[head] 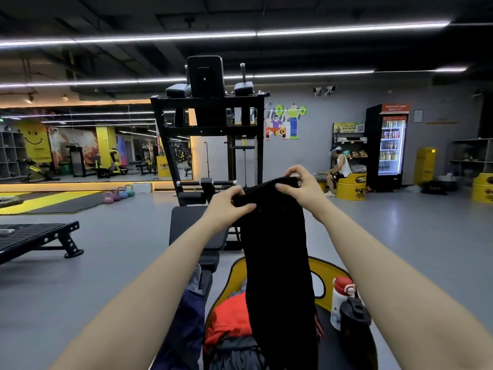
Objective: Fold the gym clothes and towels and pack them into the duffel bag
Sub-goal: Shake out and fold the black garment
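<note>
A long black garment [277, 257] hangs straight down in front of me, held up by its top edge. My left hand [229, 206] pinches the top left corner and my right hand [301, 186] pinches the top right corner. Below it sits a yellow-rimmed round tub [330, 271] with a red garment [229, 316] and a grey garment [234, 351] lying in it. A dark blue garment [186, 324] is draped over the bench at my lower left. No duffel bag shows.
A white bottle with a red cap [340, 297] and a black bottle [354, 319] stand on the tub's right side. A black bench [194, 231] and a tall exercise machine [210, 134] stand ahead. A low black platform [34, 239] lies left. A person sits far right.
</note>
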Demonstrator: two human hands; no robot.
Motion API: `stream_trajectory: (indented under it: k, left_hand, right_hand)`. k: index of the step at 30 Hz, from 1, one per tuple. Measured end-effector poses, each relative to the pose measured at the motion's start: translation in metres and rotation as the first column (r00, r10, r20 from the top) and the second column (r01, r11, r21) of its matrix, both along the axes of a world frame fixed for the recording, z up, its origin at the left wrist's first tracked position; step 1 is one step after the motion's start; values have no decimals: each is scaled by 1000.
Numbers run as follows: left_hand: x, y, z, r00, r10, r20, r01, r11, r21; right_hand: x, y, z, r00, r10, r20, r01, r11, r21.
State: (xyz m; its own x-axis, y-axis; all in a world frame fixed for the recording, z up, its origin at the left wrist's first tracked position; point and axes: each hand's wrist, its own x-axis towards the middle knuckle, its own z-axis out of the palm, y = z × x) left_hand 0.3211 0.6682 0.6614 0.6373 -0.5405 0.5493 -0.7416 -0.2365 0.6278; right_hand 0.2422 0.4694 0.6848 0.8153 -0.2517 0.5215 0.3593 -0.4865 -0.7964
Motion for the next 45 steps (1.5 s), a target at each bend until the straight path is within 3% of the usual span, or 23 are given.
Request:
stream_trajectory:
  k: [9, 15, 22, 28, 41, 45]
  left_hand:
    - [-1, -6, 5, 984, -79, -161, 55, 987, -150]
    - [-2, -21, 3, 995, 42, -90, -50, 995, -91]
    - [9, -25, -4, 991, 37, -125, -42, 998, -36]
    - [22, -29, -5, 988, 33, -150, -36, 999, -20]
    - [57, -47, -20, 982, 25, -189, -24, 1000, 5]
    - [76, -59, -20, 982, 67, -178, -69, 998, -5]
  right_hand:
    - [-18, -22, -6, 983, 26, -181, -44, 994, -95]
    - [-23, -31, -16, 979, -68, -191, 27, 978, -208]
    - [-22, -37, -24, 979, -103, -179, 38, 943, -331]
    - [-12, -41, -33, 984, -135, -119, 90, 941, -325]
    - [19, -64, -48, 981, -115, -154, 72, 963, -259]
    - [46, -69, -46, 972, -210, -104, 176, 949, -263]
